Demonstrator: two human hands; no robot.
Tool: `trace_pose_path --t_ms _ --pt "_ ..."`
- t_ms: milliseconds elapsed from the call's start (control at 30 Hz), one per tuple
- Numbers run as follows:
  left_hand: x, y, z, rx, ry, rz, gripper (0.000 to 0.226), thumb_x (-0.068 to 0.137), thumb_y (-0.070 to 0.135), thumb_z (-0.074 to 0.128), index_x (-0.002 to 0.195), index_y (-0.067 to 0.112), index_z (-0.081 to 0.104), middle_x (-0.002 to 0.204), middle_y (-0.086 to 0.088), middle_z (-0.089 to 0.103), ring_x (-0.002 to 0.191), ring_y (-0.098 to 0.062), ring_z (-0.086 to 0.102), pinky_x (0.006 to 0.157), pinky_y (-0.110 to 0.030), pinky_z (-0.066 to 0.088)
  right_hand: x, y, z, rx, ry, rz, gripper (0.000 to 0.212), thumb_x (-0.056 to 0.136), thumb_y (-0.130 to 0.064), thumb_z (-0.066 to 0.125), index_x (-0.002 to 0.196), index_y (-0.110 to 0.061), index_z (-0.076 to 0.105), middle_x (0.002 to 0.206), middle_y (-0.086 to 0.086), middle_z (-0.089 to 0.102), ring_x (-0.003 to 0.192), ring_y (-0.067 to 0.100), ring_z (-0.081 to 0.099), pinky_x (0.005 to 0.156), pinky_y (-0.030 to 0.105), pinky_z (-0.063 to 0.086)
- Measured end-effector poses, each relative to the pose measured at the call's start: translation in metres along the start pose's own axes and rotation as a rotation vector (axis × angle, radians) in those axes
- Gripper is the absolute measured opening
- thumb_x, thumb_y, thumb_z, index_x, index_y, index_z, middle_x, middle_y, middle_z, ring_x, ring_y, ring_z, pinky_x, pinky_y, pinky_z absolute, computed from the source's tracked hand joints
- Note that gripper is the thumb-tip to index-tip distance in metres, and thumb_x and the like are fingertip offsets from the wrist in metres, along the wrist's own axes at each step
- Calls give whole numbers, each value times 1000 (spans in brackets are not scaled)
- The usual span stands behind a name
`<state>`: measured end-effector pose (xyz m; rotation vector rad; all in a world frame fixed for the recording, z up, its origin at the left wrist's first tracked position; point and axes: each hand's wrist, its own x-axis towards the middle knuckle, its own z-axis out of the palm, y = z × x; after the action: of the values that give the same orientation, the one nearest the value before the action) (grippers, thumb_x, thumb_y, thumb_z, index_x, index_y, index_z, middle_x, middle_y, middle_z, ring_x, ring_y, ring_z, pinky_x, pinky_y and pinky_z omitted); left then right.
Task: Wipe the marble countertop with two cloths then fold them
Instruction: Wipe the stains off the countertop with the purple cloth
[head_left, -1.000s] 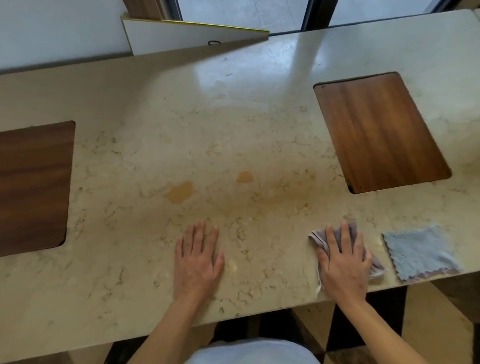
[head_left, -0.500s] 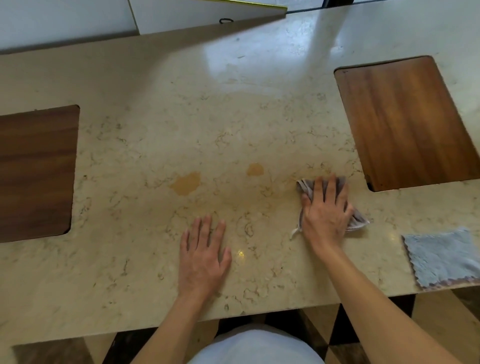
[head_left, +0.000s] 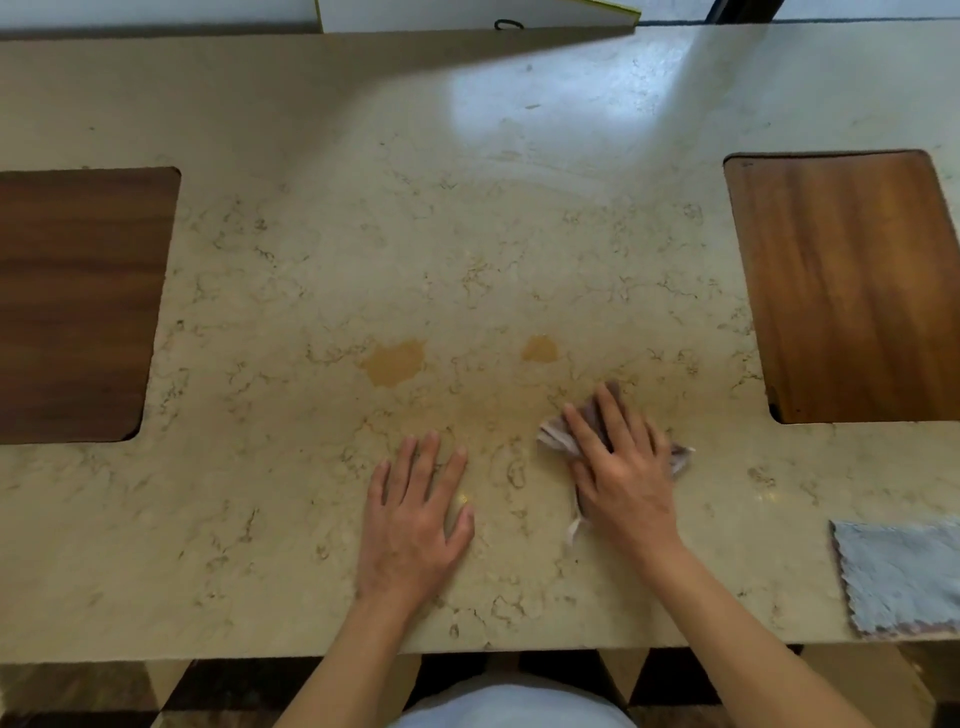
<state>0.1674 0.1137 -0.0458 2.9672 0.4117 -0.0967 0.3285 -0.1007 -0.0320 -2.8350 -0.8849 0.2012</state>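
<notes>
My right hand (head_left: 621, 467) presses flat on a crumpled grey-mauve cloth (head_left: 555, 434), near the middle of the beige marble countertop (head_left: 467, 234). Most of that cloth is hidden under my palm and fingers. Just beyond it lie two orange-brown stains, a larger one (head_left: 394, 362) and a smaller one (head_left: 540, 348), with a faint smear below them. My left hand (head_left: 415, 519) rests flat on the bare marble, fingers spread, holding nothing. A second, light blue-grey cloth (head_left: 904, 577) lies spread flat at the front right edge of the counter.
Two wooden panels are set into the marble, a dark one at the left (head_left: 72, 301) and a lighter one at the right (head_left: 852, 280). A white board with a yellow edge (head_left: 467, 13) leans at the back. The counter's front edge runs just before my body.
My right hand has slid the mauve cloth from the front edge beside the blue cloth leftward and forward to just below the stains. The left hand has stayed flat in place.
</notes>
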Motion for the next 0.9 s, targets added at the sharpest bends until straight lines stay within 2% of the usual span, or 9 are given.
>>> trace_pose_path --t_ms 133,233,333,467,567,633,700,800,900 --pt "-1 0 2 -4 20 5 71 96 50 44 159 26 23 170 -5 13 157 -25 12 123 -51 19 74 23 -19 15 -12 325 56 104 -47 32 152 -21 45 165 14 30 148 41 30 109 59 35" --pt "0 0 2 -26 47 9 70 96 50 45 159 25 25 169 -6 17 156 -25 15 124 -50 18 120 -2 -20 31 -25 385 57 108 -47 29 159 -21 29 170 9 15 155 35 12 117 53 23" --pt "0 0 -3 -100 100 -38 65 94 46 48 154 22 35 165 -8 27 153 -27 24 122 -51 22 115 -41 -10 44 -66 144 57 107 -47 31 160 -25 26 171 5 10 157 30 7 120 51 20" --pt "-4 -33 -18 -43 81 -345 62 97 48 38 152 19 36 163 -12 30 152 -31 24 121 -52 18 45 -63 6 7 -78 -325 56 100 -44 42 153 -24 44 166 7 28 154 33 23 117 54 32" --pt "-3 -67 -26 0 -13 -531 66 99 55 27 154 18 31 165 -11 25 154 -30 19 122 -54 20 29 -34 4 -19 -93 -485 50 103 -44 44 151 -29 47 165 7 30 153 34 26 119 51 27" --pt "0 -73 -27 4 -52 -552 68 99 56 23 155 19 30 166 -10 24 154 -30 17 122 -54 20 45 -9 1 -28 -59 -393 48 104 -46 40 147 -30 52 164 9 33 149 36 33 115 53 31" --pt "0 -72 -27 -7 -50 -555 67 99 55 23 155 19 30 167 -10 22 155 -29 15 122 -54 19 74 4 -5 4 -33 -174 48 104 -45 39 146 -28 54 164 10 31 148 37 35 112 50 32" --pt "-1 -70 -29 -27 -25 -559 65 99 54 26 154 20 31 166 -9 23 155 -28 16 123 -53 18 110 -15 -8 36 -18 96 49 107 -41 37 153 -27 42 168 9 20 154 34 22 113 50 29" --pt "0 -70 -30 -22 -26 -558 65 98 53 27 155 20 31 167 -8 23 154 -28 16 123 -52 18 100 -59 -1 46 -13 103 53 108 -43 34 158 -28 28 170 4 9 157 28 9 120 50 20"
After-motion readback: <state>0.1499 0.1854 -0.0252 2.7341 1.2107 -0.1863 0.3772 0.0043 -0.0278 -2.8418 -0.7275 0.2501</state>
